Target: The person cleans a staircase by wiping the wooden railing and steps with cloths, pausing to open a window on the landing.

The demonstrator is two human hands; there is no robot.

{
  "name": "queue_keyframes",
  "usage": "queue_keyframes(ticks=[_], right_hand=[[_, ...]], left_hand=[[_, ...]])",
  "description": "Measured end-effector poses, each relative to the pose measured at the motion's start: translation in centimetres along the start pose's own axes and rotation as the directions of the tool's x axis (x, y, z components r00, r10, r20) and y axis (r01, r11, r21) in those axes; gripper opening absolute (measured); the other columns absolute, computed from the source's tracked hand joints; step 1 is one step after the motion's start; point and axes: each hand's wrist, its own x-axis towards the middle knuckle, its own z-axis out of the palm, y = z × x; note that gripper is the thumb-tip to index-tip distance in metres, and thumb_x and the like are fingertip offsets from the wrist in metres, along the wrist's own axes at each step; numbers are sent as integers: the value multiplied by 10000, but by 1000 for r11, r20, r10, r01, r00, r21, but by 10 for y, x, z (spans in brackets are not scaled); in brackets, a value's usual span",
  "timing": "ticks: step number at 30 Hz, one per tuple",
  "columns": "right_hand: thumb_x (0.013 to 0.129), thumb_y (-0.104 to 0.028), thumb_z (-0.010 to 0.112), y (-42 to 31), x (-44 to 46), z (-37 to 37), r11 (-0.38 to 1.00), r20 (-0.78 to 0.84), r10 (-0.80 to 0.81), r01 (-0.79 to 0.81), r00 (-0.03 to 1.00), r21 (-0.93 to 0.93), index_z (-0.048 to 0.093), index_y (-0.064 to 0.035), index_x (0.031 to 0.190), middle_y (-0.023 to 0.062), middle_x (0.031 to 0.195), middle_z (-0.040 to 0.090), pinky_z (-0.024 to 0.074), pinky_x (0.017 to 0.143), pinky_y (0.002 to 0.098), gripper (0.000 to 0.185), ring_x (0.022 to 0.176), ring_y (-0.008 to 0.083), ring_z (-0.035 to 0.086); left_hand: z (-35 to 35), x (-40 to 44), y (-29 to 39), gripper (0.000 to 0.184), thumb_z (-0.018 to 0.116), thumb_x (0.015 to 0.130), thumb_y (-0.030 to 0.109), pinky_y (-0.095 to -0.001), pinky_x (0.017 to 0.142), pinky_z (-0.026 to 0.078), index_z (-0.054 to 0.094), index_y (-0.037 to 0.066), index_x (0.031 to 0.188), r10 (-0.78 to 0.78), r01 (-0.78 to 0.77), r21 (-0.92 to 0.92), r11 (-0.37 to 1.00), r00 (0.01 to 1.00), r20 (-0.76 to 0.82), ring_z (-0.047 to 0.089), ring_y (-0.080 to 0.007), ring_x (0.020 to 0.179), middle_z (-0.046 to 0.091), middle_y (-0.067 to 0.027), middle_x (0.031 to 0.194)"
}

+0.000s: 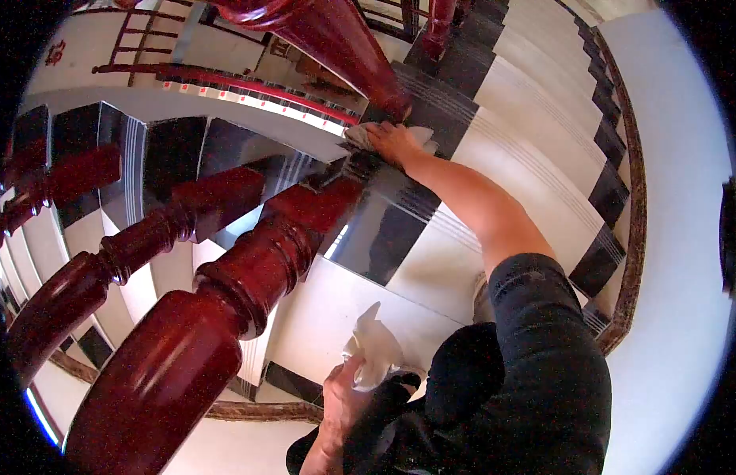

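A light grey cloth (358,138) lies under my right hand (393,142), which presses it on the dark stair edge at the foot of a red-brown baluster (352,55). The fingers are bent over the cloth. Lower down, near my body, my left hand (343,392) grips a whitish cloth (373,344) whose upper end stands up in a point. Behind that cloth are the pale stair tiles (328,305).
Thick red-brown balusters (166,356) stand along the left side. Black and white steps (534,111) rise to the upper right beside a white wall (684,198) with brown skirting (635,206). More steps (174,150) lie beyond the balusters.
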Motion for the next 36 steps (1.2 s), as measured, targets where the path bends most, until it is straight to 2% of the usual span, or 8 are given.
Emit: queue_keyframes(ticks=[13, 15, 19, 21, 27, 29, 33, 36], right_hand=[[968, -144, 542, -3, 14, 10, 999, -69, -44, 42, 997, -22, 573, -129, 1321, -1, 1574, 466, 524, 1011, 423, 354, 1317, 270, 562], [963, -153, 552, -8, 12, -26, 996, 159, 22, -7, 987, -90, 575, -138, 1307, -7, 1536, 504, 542, 969, 424, 345, 1308, 266, 571], [965, -168, 550, 5, 15, 16, 991, -111, -106, 95, 988, -95, 591, -133, 1281, -25, 1475, 549, 565, 898, 417, 321, 1286, 250, 587], [976, -186, 537, -7, 31, 15, 985, 122, 150, -159, 981, 70, 608, -136, 1265, -31, 1402, 599, 559, 890, 404, 302, 1271, 232, 595], [977, -153, 506, 2, 19, 6, 998, -199, -57, 54, 978, -22, 633, -136, 1211, 46, 1233, 697, 587, 798, 449, 266, 1084, 279, 700], [983, -173, 504, -18, 21, -31, 972, 149, 227, -234, 962, 28, 634, -137, 1207, 6, 1252, 681, 553, 894, 426, 261, 1189, 235, 645], [992, -171, 496, -1, 19, 9, 995, -271, -98, 95, 957, -27, 614, -115, 1225, 91, 1190, 705, 580, 825, 446, 267, 1064, 308, 705], [985, -156, 492, -13, 15, -14, 995, -27, 45, -42, 999, 92, 601, -122, 1275, 134, 1243, 677, 551, 917, 460, 311, 1201, 324, 649]], left_hand=[[-7, 11, 18, 493, 837, 801, 99, -422, 784, 604, 674, 41, 1262, 45, -45, 21, 999, 999, 17, 746, -385, 925, 750, -220, 1018], [-8, 13, 18, 493, 837, 802, 100, -423, 784, 604, 673, 38, 1262, 96, -96, 46, 994, 995, -5, 746, -386, 926, 750, -221, 1017], [-7, 14, 13, 521, 840, 799, 101, -425, 788, 610, 665, 25, 1284, 74, -73, 59, 996, 997, -15, 748, -380, 928, 750, -221, 1020], [-6, 6, 14, 532, 842, 797, 103, -428, 789, 612, 663, 19, 1291, 66, -66, 45, 997, 998, -11, 748, -377, 929, 751, -222, 1018], [-2, 8, 8, 578, 851, 779, 102, -420, 791, 609, 654, 27, 1317, 87, -86, 71, 994, 996, -3, 743, -368, 957, 746, -222, 1077], [-9, 1, 22, 596, 852, 774, 102, -429, 788, 606, 650, 38, 1330, 35, -39, 81, 996, 998, 55, 743, -369, 957, 742, -226, 1090], [-5, 9, 13, 430, 845, 765, 141, -472, 713, 576, 684, 56, 1155, 114, -114, 46, 992, 993, 10, 697, -419, 797, 715, -228, 866], [-13, 9, 30, 591, 816, 784, 63, -459, 780, 599, 632, 47, 1345, 99, -100, 6, 995, 989, 110, 725, -411, 945, 721, -260, 1071]])
